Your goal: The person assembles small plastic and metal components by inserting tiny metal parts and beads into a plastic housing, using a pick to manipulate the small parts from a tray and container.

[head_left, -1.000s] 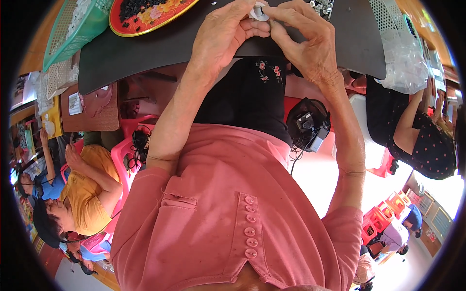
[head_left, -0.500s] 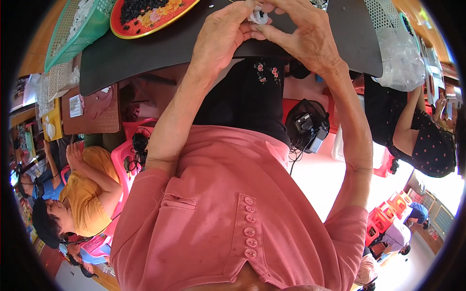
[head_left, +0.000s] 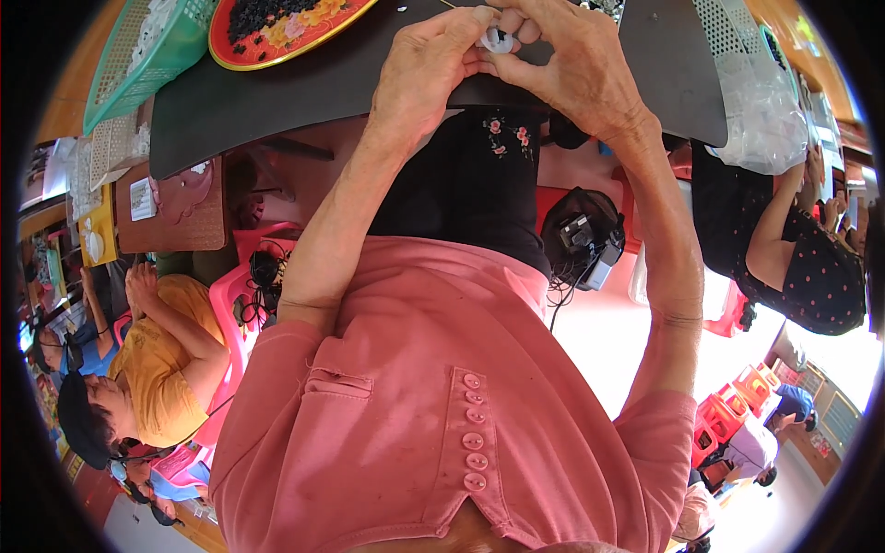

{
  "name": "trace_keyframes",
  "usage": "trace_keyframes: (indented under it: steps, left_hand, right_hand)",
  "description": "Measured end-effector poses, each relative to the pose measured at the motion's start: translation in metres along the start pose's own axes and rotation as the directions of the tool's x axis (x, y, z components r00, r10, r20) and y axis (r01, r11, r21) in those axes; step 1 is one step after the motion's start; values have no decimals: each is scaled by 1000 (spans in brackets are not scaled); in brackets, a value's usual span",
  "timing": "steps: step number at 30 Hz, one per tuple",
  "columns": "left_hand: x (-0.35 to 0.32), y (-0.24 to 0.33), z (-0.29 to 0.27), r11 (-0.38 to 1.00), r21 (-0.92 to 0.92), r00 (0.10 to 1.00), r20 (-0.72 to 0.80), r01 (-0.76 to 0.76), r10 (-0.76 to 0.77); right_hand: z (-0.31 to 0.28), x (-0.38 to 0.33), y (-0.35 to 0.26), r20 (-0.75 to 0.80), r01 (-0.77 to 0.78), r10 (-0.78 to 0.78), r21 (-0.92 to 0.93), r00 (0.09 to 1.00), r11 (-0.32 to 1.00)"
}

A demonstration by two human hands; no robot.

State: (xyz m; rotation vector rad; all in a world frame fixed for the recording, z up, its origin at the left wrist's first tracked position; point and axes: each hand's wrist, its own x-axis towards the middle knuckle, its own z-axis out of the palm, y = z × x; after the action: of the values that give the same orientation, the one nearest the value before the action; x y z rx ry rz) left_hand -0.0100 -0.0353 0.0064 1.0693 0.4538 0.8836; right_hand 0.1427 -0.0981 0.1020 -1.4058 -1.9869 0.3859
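Observation:
Over the near edge of the dark table (head_left: 323, 103), both my hands meet around a small white, ring-like plastic part (head_left: 498, 41) with a dark bit in its middle. My left hand (head_left: 431, 66) is closed, its thumb and fingers pinching the part from the left. From the right, my right hand (head_left: 579, 69) grips it too, thumb below and fingers curled above. Fingers hide much of the part. A red floral plate (head_left: 290, 46) to the left bears a heap of small black pieces (head_left: 263, 20).
A green plastic basket (head_left: 147, 88) with white pieces stands at the table's left. Clear plastic bags (head_left: 756, 120) hang at the right edge. Small shiny pieces (head_left: 604, 7) lie at the far right. People sit on both sides; a pink chair (head_left: 235, 313) is at left.
My hands and the white part have shifted slightly, a little nearer to me. The fingers of my right hand have moved around the part. At left, a seated person's hands moved a little.

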Motion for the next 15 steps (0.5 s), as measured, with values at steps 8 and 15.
trace_keyframes:
  steps: [8, 15]
  left_hand:
    - [0, 1, 3, 999, -21, 996, -81, 38, -39]
    - [2, -1, 1, 998, -47, 995, -97, 36, -40]
  right_hand:
    - [7, -2, -2, -56, -8, 9, 19, 998, 1000]
    - [8, -5, -3, -80, -83, 92, 103, 993, 991]
